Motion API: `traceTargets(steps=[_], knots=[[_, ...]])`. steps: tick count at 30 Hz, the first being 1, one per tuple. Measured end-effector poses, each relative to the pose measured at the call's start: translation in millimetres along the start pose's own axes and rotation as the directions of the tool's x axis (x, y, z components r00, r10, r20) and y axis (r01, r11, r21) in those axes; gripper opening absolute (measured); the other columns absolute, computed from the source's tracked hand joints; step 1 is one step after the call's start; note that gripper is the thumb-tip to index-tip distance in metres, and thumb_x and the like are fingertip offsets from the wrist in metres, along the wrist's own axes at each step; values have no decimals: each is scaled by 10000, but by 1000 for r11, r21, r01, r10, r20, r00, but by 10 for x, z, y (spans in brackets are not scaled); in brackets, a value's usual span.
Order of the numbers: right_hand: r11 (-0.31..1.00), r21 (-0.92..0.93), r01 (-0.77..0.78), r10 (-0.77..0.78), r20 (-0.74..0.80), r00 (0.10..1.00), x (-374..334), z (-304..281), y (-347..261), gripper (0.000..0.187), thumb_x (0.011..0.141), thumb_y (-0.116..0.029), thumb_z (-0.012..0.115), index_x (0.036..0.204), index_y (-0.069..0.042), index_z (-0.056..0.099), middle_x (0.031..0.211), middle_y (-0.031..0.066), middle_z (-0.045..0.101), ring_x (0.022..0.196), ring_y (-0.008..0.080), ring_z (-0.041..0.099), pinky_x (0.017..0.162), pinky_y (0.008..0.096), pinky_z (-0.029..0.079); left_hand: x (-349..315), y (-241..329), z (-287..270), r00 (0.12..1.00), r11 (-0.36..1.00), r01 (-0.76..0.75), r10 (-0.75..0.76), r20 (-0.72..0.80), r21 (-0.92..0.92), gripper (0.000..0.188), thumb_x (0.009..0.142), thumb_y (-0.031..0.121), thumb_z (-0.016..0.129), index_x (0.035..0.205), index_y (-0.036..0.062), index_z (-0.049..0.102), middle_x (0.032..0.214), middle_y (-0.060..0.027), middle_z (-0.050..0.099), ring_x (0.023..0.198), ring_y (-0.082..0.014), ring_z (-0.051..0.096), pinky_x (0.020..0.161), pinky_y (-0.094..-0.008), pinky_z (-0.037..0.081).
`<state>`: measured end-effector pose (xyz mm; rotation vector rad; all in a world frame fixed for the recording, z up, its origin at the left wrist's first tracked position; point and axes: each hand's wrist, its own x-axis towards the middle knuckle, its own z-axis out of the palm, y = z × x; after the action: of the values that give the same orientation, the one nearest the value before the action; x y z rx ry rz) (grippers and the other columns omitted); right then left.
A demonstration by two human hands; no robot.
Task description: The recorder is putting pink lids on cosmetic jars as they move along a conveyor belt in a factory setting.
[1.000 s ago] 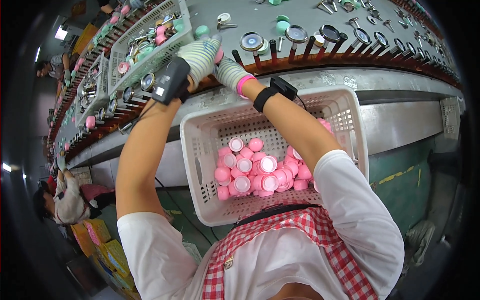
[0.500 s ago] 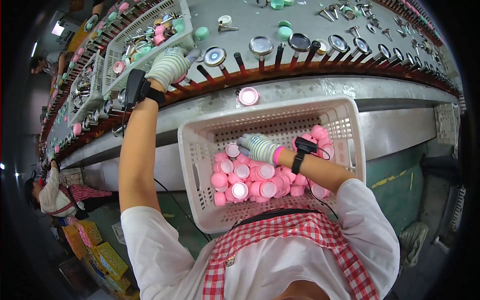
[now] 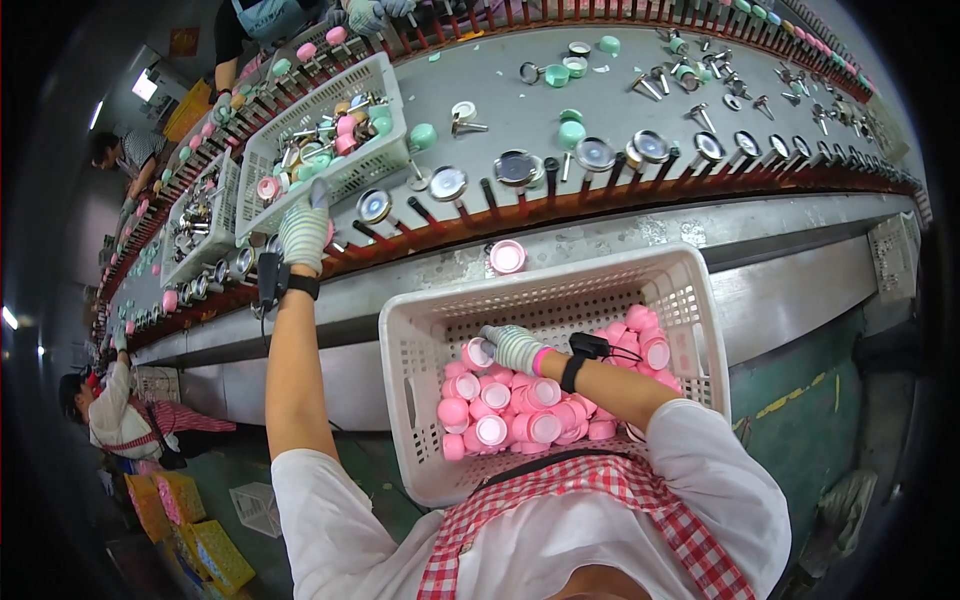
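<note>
Pink caps — R hand in basket

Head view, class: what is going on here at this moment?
A person in a red checked top stands at a long conveyor line with a white basket of pink caps held in front of the body. The gloved right hand is down in the basket among the caps, one of them at its fingertips. The gloved left hand reaches up to the row of slots at the line's near edge. One pink cap sits on the ledge just beyond the basket. Other people work further along the line.
</note>
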<state>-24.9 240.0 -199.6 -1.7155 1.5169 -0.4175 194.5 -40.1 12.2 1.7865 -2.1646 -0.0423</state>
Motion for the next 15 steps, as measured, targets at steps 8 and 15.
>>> traceTargets(steps=[8, 15], knots=[[369, 920, 133, 200, -218, 955, -483, -1317, -522, 282, 913, -228, 595, 1134, -53, 579, 812, -10, 623, 662, 111, 571, 588, 266, 485, -1219, 1389, 122, 680, 562, -668, 727, -94, -488, 594, 704, 145, 690, 1269, 52, 532, 1285, -235, 492, 1194, -428, 469, 1013, -469, 401], [214, 923, 321, 255, -370, 893, -536, -1608, -411, 251, 887, -199, 614, 1110, -86, 591, 790, -13, 603, 582, 82, 534, 506, 239, 435, -1271, 2372, -134, 520, 533, -624, 829, 205, -572, 661, 735, 409, 739, 1232, 43, 502, 1091, -183, 602, 990, -350, 622, 854, -403, 496]])
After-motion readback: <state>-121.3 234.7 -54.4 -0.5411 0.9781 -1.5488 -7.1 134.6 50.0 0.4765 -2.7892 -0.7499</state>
